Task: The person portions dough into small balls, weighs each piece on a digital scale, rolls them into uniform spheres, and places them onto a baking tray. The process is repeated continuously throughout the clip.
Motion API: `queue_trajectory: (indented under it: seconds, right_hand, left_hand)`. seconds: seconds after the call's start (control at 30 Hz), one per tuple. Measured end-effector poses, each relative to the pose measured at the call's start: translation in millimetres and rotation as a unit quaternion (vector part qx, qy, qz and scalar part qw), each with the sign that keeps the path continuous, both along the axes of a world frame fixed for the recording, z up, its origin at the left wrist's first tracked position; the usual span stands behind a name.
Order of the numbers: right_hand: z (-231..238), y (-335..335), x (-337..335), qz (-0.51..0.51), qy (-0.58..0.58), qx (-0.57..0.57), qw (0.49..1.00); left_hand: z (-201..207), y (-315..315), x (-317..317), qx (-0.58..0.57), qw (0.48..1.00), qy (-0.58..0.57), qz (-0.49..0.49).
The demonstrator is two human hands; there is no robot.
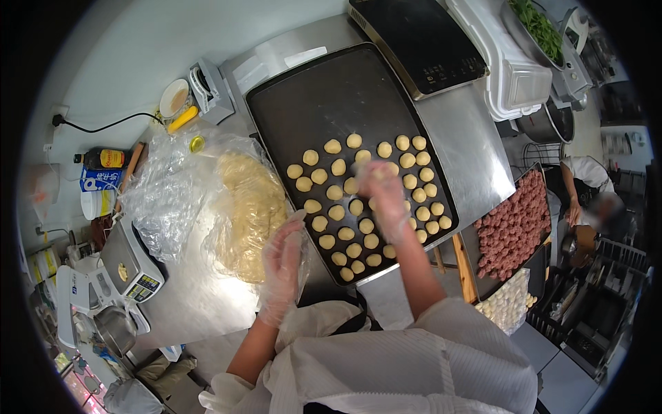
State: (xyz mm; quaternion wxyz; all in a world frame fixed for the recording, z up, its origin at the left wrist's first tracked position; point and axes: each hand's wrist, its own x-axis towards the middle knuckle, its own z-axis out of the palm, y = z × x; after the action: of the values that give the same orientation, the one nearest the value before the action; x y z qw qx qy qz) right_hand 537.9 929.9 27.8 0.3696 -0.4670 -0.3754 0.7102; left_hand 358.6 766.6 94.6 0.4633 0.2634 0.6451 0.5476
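Observation:
Rows of small round dough balls cover the near half of a large black baking tray. My right hand, in a clear plastic glove, is over the middle of these balls. Motion smears its fingers, so I cannot make out whether it holds anything. Beside the tray's left edge is my left hand, also gloved. Its fingers are loosely bent and apart, with nothing visible in them. To the left of that hand lies a big mass of pale dough under clear plastic sheeting.
A digital scale stands on the steel table's left side. Behind the tray is a black induction cooker, with a white lidded container to its right. At right, a tray holds reddish meatballs; another person is beyond it.

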Motion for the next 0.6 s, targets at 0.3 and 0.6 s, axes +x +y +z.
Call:
queue_trajectory:
  seconds: [0.3,0.6]
  right_hand:
    - [-26.9,125.3,42.3,-0.091,-0.353,0.377,0.852]
    - [59.3,58.0,50.1,-0.196,-0.083,0.159,0.964]
  left_hand:
    - [-20.7,-19.2,-19.6,-0.061,0.997,-0.027,0.036]
    - [53.8,-46.8,-87.5,-0.003,0.987,0.085,0.139]
